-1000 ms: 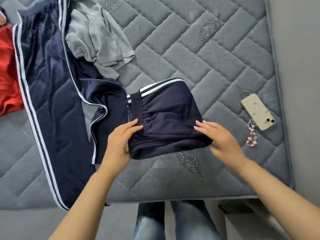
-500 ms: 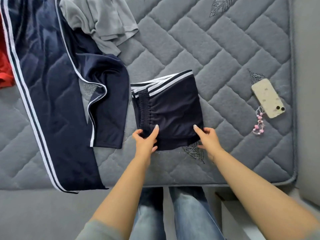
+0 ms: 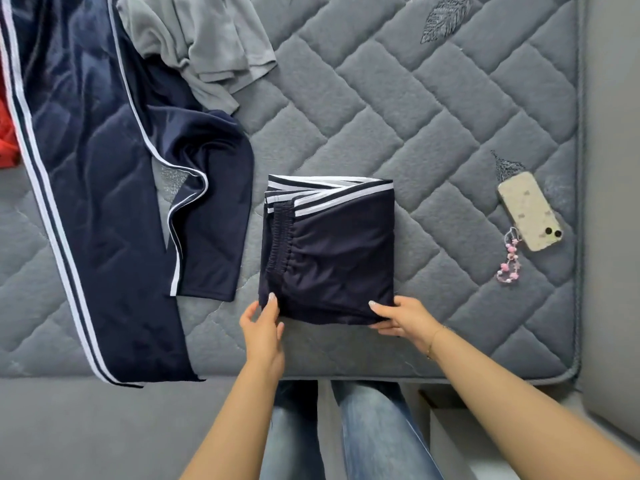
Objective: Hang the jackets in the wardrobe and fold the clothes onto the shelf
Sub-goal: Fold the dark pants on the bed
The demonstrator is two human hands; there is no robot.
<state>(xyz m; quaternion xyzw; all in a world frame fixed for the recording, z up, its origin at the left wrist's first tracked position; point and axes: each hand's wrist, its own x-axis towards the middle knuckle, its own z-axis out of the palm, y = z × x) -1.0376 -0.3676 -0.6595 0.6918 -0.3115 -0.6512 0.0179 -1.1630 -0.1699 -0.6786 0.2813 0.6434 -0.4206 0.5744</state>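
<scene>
1. Folded navy shorts (image 3: 329, 251) lie flat on the grey quilted mattress (image 3: 433, 109), near its front edge and roughly midway along it. White-striped edge faces the far side; elastic waistband runs down the left of the bundle.
2. Left hand (image 3: 263, 327) pinches the bundle's near left corner, thumb on top, fingers curled under the fabric.
3. Right hand (image 3: 398, 318) pinches the near right corner the same way, thumb on top of the cloth. A thin bracelet shows at the wrist.
4. Navy track garment with white stripes (image 3: 86, 188) is spread along the left part of the mattress, its lower end hanging over the front edge; just beside the shorts, not touching.
5. Crumpled grey shirt (image 3: 197, 43) lies at the far edge, overlapping the navy garment.
6. Red cloth (image 3: 5, 133) shows at the left edge, mostly cut off.
7. Phone (image 3: 528, 211) lies face down near the right edge, with a pink bead charm (image 3: 509, 261) attached.
</scene>
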